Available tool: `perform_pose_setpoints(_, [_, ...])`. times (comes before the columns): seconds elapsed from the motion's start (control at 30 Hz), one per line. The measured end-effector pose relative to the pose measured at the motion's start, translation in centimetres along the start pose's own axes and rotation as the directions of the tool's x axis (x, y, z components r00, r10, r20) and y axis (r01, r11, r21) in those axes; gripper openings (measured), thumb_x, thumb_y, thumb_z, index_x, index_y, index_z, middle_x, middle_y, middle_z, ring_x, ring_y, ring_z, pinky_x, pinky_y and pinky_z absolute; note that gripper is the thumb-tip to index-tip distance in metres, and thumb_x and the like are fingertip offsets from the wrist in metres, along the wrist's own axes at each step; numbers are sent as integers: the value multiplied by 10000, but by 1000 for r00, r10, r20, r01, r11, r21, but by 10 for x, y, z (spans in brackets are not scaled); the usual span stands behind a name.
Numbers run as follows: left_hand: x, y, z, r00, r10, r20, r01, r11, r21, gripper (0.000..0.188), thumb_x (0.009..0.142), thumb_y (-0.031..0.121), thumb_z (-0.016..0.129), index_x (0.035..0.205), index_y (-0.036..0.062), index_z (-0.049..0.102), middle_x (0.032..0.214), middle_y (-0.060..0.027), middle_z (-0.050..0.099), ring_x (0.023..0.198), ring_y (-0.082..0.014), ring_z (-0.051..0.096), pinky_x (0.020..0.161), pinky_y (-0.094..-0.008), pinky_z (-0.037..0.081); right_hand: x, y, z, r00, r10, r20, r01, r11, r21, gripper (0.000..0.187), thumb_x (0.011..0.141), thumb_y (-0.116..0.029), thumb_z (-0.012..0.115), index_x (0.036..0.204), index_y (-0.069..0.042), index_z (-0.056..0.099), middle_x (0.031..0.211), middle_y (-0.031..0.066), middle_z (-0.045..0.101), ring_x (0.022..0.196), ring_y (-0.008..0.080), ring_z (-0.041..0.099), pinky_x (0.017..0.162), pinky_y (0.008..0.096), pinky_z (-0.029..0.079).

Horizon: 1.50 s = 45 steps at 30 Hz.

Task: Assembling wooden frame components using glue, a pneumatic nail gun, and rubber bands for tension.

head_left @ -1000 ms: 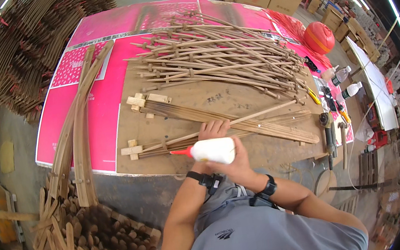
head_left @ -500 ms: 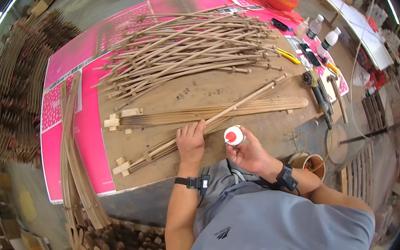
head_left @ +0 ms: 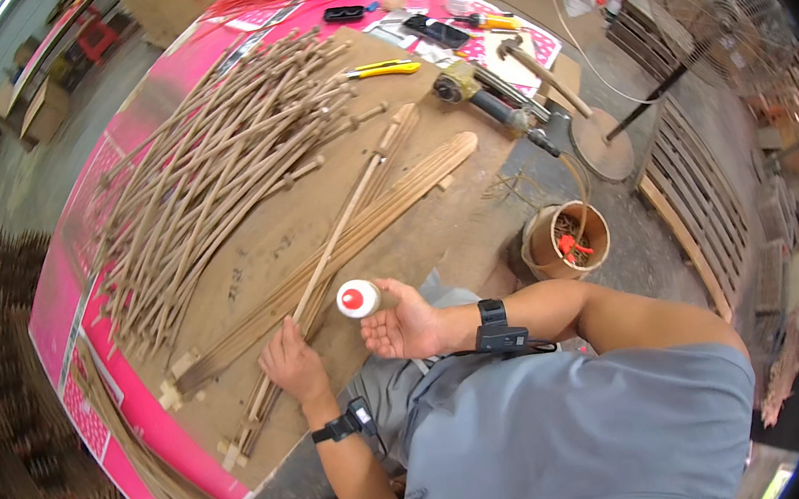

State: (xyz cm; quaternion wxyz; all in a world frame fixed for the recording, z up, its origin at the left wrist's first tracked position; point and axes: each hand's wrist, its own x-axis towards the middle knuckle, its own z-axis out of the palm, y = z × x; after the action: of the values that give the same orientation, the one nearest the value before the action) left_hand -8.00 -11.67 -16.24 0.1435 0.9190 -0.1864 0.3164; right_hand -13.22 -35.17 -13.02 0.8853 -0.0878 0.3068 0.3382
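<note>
My right hand [head_left: 409, 323] holds a small white glue bottle [head_left: 359, 299] with a red cap, its capped end turned up toward me. The thumb is behind the bottle and the fingers curl below it. My left hand [head_left: 295, 362] bends its fingers over a thin wooden rod [head_left: 342, 232], just left of the bottle. Under the rod lies a narrow wooden slat [head_left: 399, 140], crossing at a slant. A second long, round-ended slat [head_left: 424, 167] lies beside it on the brown board [head_left: 237, 397], with small wooden blocks [head_left: 181, 367] at its near-left end.
Many knobbed wooden rods [head_left: 220, 187] are heaped at the far left. Along the right edge lie a yellow cutter [head_left: 386, 68], a power drill [head_left: 486, 102] and a hammer [head_left: 549, 78]. Beyond the table stand a bucket [head_left: 526, 248] and a fan [head_left: 716, 6].
The view has swung to the right, so the table appears turned and the bucket and fan show more fully. The bottle stays in my right hand; my left hand remains on the rod.
</note>
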Motion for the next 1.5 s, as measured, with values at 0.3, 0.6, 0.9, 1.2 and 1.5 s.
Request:
perform_pose_setpoints(0.3, [3, 1, -1, 1000, 14, 14, -14, 1000, -15, 197, 957, 152, 726, 1153, 129, 733, 984, -66, 702, 875, -309, 625, 774, -456, 473, -30, -43, -51, 991, -108, -74, 98, 987, -129, 679, 948, -709, 499, 837, -60, 667, 801, 97, 702, 722, 257, 683, 647, 343, 541])
perform_pose_setpoints(0.6, [4, 1, 0, 1000, 23, -3, -23, 998, -54, 194, 982, 173, 702, 1164, 115, 736, 985, -77, 700, 891, -312, 628, 773, -459, 468, -52, -84, -65, 939, -323, -119, 280, 918, -280, 636, 969, -665, 480, 808, -75, 656, 772, 85, 686, 720, 233, 684, 657, 343, 543])
perform_pose_setpoints(0.9, [-2, 0, 2, 1000, -6, -2, 6, 999, -53, 206, 959, 150, 727, 1165, 134, 741, 976, -73, 678, 873, -317, 609, 765, -462, 467, -88, -146, -40, 712, -701, 44, 580, 552, -599, 542, 1056, -503, 463, 832, -56, 673, 791, 87, 700, 749, 221, 684, 690, 336, 534])
perform_pose_setpoints(1.2, [3, 3, 0, 1000, -22, -8, 21, 995, -93, 234, 936, 132, 743, 1170, 137, 736, 983, -64, 682, 878, -311, 615, 778, -453, 477, -121, -252, -29, -40, -694, 719, -434, -636, -638, 525, 847, -193, 763, 1280, 6, 542, 1307, 233, 580, 1253, 402, 521, 1110, 475, 415])
perform_pose_setpoints(1.5, [5, 8, -4, 997, -76, 0, 75, 988, -136, 228, 913, 145, 758, 1140, 146, 742, 996, -26, 697, 916, -285, 631, 799, -438, 484, -123, -296, -17, 166, -877, 452, -646, -443, -622, 674, 846, -212, 740, 1368, 104, 454, 1333, 308, 567, 1280, 435, 538, 1096, 473, 463])
